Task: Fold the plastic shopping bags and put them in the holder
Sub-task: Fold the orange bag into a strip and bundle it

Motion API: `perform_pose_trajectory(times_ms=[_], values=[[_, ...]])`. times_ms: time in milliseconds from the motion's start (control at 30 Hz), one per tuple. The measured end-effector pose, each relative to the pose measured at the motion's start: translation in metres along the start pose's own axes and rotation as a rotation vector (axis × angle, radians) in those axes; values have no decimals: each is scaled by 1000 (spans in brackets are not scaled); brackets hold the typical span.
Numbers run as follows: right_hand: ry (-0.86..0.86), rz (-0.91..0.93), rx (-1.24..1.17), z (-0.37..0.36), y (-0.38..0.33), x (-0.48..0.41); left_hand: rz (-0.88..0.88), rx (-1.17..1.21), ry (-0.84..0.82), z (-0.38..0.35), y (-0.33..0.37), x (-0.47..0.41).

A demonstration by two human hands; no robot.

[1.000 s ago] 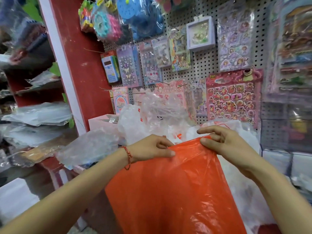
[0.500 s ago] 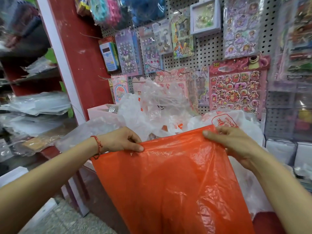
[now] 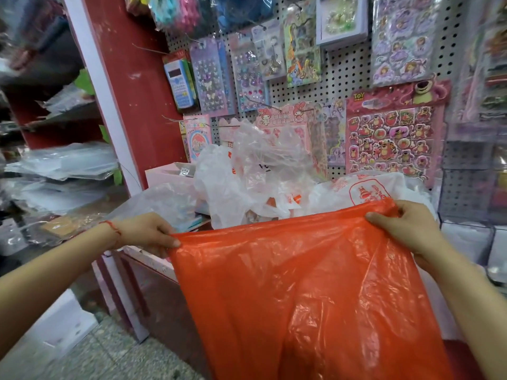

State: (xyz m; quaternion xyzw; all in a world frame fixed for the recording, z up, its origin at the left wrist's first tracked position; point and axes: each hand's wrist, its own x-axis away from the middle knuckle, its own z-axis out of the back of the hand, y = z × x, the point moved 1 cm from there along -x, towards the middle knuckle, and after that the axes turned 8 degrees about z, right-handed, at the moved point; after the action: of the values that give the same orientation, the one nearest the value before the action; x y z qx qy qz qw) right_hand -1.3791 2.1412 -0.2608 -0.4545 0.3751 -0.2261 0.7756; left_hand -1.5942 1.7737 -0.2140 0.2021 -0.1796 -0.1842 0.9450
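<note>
Your left hand (image 3: pixel 145 231) pinches the orange bag (image 3: pixel 301 297) at its top left corner, thumb over the edge. Your right hand (image 3: pixel 403 229) grips the top right corner, fingers curled. The bag hangs spread between both hands, near you; crumpled white and clear bags (image 3: pixel 247 182) lie piled just beyond.
</note>
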Motion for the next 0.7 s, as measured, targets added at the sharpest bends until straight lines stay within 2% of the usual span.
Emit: perform_pose_trajectory(times_ms=[67,133,167,367,433,467,533,633,700], values=[[48,-15,51,1,-1,-2,49,386,-16,-1,0,3],[-5,-44,-133,-1,-14,-1,30,714,19,-6,12,7],[-80,-49,-277,-3,-23,1,-1,778,57,-9,22,10],[-619,67,-611,-1,-83,25,-170,706,342,-20,80,28],[-845,96,-626,2,-91,34,-195,664,404,-23,93,34],[-903,110,-606,1,-96,39,-212,663,408,-25,99,38],[-882,180,-463,-5,-103,44,-262,665,385,-33,109,45],[-630,370,-186,-24,-112,49,-327,585,357,-48,119,52],[-532,475,-120,-34,-117,54,-366,543,362,-56,125,55]])
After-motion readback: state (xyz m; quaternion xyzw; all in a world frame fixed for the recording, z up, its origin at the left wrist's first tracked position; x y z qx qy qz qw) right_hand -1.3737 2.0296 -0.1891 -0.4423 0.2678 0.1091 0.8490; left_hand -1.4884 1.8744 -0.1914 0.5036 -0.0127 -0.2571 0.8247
